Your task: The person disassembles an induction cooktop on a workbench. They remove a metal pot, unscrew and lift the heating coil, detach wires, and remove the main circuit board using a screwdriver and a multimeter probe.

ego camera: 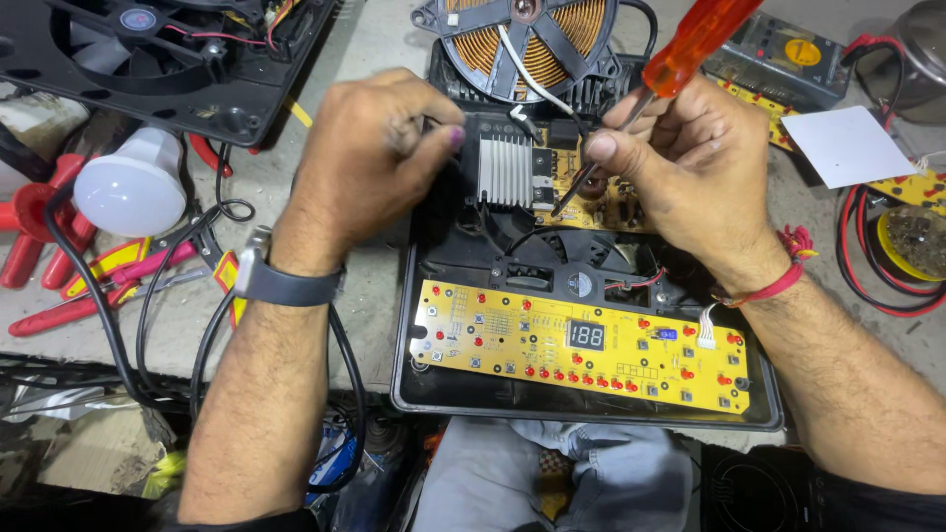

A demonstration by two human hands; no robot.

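Note:
An opened black appliance casing (414, 384) lies before me with a long yellow control board (512, 340) along its near edge. Behind that sits a second yellow board (616, 202) with a ribbed metal heat sink (505, 169). My right hand (690, 163) grips an orange-handled screwdriver (690, 44), its tip down on that board next to the heat sink. My left hand (370, 148), a watch on its wrist, rests on the casing's left side, fingertips pinched against the heat sink's edge. A copper coil disc (581, 25) lies tipped back beyond.
A black fan housing (148, 69) sits at top left, a white bulb (133, 187) and red-handled pliers (79, 286) to the left. Black cables loop near my left wrist. A meter (778, 54), white paper (847, 143) and red wires lie right.

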